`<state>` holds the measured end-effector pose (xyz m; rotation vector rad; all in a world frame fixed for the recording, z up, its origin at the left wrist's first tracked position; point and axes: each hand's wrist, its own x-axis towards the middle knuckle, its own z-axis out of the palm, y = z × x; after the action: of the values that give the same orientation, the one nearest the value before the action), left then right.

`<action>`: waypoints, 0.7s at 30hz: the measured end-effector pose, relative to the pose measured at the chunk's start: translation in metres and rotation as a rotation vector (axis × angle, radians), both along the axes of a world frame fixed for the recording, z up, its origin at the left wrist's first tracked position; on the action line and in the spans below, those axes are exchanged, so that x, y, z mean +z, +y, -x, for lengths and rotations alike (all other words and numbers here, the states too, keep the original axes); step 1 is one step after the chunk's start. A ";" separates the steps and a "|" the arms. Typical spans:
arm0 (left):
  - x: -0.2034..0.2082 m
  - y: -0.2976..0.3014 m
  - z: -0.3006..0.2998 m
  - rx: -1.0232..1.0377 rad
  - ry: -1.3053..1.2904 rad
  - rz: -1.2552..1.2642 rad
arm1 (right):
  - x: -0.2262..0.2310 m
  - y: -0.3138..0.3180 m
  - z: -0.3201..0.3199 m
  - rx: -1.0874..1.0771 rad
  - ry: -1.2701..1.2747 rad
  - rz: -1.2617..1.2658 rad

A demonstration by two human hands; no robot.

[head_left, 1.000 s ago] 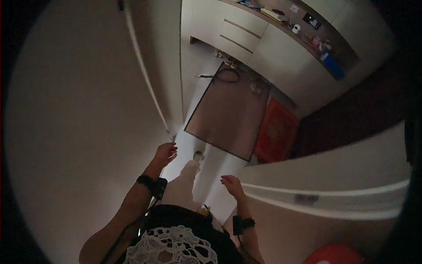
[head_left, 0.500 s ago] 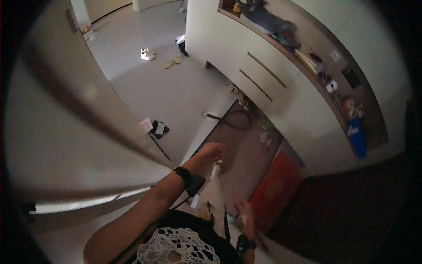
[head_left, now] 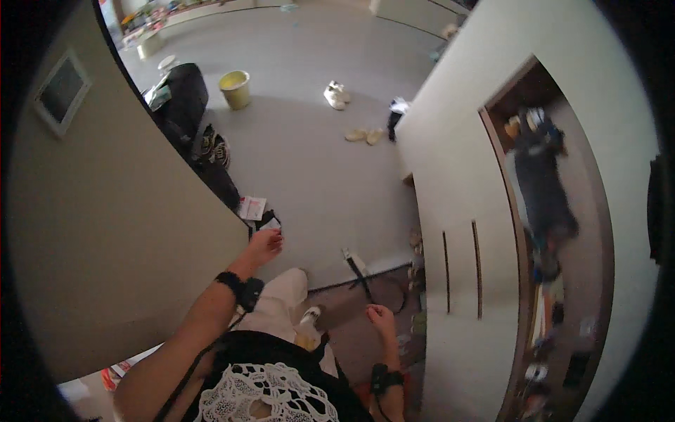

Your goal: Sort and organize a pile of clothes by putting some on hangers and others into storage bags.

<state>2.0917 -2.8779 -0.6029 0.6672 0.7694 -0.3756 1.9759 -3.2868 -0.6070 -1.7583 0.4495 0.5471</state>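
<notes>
My left hand (head_left: 266, 243) hangs in mid-air with its fingers loosely curled in and nothing showing in them. In the picture it overlaps a small black item (head_left: 268, 221) on the floor, beside a white and pink packet (head_left: 252, 208). To the right, my right hand (head_left: 382, 319) is also curled, over the reddish-brown mat (head_left: 343, 304); nothing shows in it. A black strap with a metal end (head_left: 356, 267) lies across the mat's far edge, just beyond my right hand. Both wrists wear black bands with small devices. My light trouser legs (head_left: 278, 302) stand between the hands.
A beige door (head_left: 105, 232) lines the left, a white cabinet (head_left: 450, 204) with an open shelf niche the right. White shoes (head_left: 337, 95), beige slippers (head_left: 363, 136), a yellow bucket (head_left: 235, 90) and a black bag (head_left: 184, 95) stand on the grey floor ahead.
The view has turned left, bringing the bucket and bag into sight. One leg has come forward. Both hands stay raised and separate, with nothing visibly picked up.
</notes>
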 end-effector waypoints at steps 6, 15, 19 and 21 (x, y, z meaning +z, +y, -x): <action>-0.053 0.078 -0.043 0.280 -0.145 -0.361 | -0.035 0.006 -0.212 0.156 -0.043 -0.033; -0.046 0.134 -0.275 0.710 0.107 -0.006 | -0.037 0.083 -0.502 0.446 0.087 0.147; -0.032 0.146 -0.452 0.651 0.183 0.086 | -0.042 0.117 -0.636 0.431 -0.009 0.109; -0.027 0.167 -0.535 0.616 0.177 0.058 | -0.047 0.140 -0.702 0.611 -0.062 0.250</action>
<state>2.6267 -2.7106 -0.6304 0.3173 1.0829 0.1084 2.6776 -3.1470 -0.6540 -2.1524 -0.0829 0.8883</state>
